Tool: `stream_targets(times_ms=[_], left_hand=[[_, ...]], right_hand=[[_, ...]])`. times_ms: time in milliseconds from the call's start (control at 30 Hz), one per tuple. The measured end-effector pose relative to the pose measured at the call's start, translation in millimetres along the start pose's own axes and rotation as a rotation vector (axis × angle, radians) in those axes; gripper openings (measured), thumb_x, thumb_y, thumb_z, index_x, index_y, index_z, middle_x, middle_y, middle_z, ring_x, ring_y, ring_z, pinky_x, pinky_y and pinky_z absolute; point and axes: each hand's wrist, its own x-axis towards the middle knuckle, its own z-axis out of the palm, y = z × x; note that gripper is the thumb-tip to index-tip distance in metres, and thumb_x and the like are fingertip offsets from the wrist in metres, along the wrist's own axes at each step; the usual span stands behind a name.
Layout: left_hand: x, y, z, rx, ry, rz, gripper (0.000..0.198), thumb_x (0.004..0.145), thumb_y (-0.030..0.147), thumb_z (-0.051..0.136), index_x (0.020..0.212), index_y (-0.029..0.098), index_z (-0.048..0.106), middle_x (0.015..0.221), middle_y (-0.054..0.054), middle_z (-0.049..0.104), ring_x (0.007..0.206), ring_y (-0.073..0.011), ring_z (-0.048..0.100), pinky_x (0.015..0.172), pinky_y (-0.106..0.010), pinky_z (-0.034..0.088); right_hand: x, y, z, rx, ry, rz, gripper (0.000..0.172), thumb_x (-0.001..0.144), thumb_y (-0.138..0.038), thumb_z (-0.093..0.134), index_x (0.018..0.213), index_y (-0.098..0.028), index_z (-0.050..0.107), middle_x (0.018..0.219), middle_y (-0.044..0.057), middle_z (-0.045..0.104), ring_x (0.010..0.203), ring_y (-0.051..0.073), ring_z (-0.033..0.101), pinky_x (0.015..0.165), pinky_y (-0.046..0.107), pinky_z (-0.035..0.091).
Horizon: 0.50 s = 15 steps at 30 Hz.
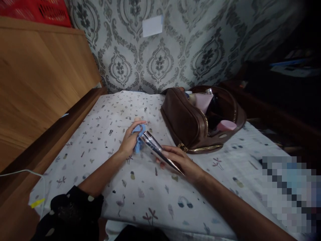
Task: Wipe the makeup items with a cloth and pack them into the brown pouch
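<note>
My right hand (177, 159) is wrapped round a shiny silver squeeze tube (155, 145), which slants with its cap end up and to the left. In my left hand (130, 139) is a crumpled blue cloth (138, 144), gripped close beside the tube's cap; I cannot tell whether cloth and cap touch. To the right of both hands a brown leather toiletry bag (184, 118) lies unzipped. Inside it are a pale pink tube (203, 102), a pink round-ended item (227, 125) and other containers, partly hidden by the bag's walls.
A white patterned cloth (100, 160) covers the surface beneath. At the left stands a wooden panel (45, 80) with a red plastic basket (54, 13) on top. A white cable (27, 171) runs along the left edge. Patterned wallpaper (160, 63) rises behind. A blurred-out patch covers the right corner.
</note>
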Motion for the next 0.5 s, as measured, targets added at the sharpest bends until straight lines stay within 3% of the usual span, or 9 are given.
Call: stream_targets(times_ms=[100, 233, 400, 500], left_hand=[[2.2, -6.2, 0.3, -0.091, 0.069, -0.067, 0.033, 0.089, 0.049, 0.066, 0.116, 0.03, 0.069, 0.095, 0.001, 0.069, 0.082, -0.0135, 0.065, 0.071, -0.021, 0.052], [3.9, -11.7, 1.8, -0.286, 0.085, -0.11, 0.044, 0.093, 0.059, 0.059, 0.127, 0.03, 0.064, 0.129, -0.004, 0.068, 0.115, -0.019, 0.065, 0.091, -0.024, 0.053], [3.3, -5.1, 5.4, -0.454, 0.09, -0.205, 0.055, 0.093, 0.063, 0.057, 0.133, 0.025, 0.059, 0.116, -0.009, 0.072, 0.103, -0.0229, 0.07, 0.09, -0.035, 0.057], [3.4, 3.0, 5.7, -0.502, 0.094, -0.156, 0.057, 0.093, 0.066, 0.055, 0.129, 0.022, 0.061, 0.112, -0.009, 0.073, 0.099, -0.0221, 0.07, 0.09, -0.035, 0.056]], right_hand=[[0.1, -2.0, 0.6, 0.179, -0.05, -0.019, 0.045, 0.073, -0.055, 0.08, 0.087, -0.013, 0.073, 0.078, 0.005, 0.068, 0.066, 0.013, 0.058, 0.063, 0.025, 0.048], [0.1, -4.7, -0.1, 0.368, -0.038, -0.055, 0.039, 0.074, -0.049, 0.081, 0.087, -0.013, 0.076, 0.082, 0.007, 0.07, 0.07, 0.013, 0.059, 0.06, 0.022, 0.049], [2.4, -0.3, -2.8, 0.266, -0.071, -0.019, 0.041, 0.076, -0.052, 0.08, 0.084, -0.012, 0.075, 0.078, 0.007, 0.071, 0.065, 0.013, 0.061, 0.061, 0.023, 0.05], [5.7, 6.9, -4.4, 0.173, -0.042, 0.031, 0.042, 0.076, -0.053, 0.08, 0.084, -0.012, 0.073, 0.075, 0.007, 0.072, 0.062, 0.013, 0.062, 0.059, 0.023, 0.049]])
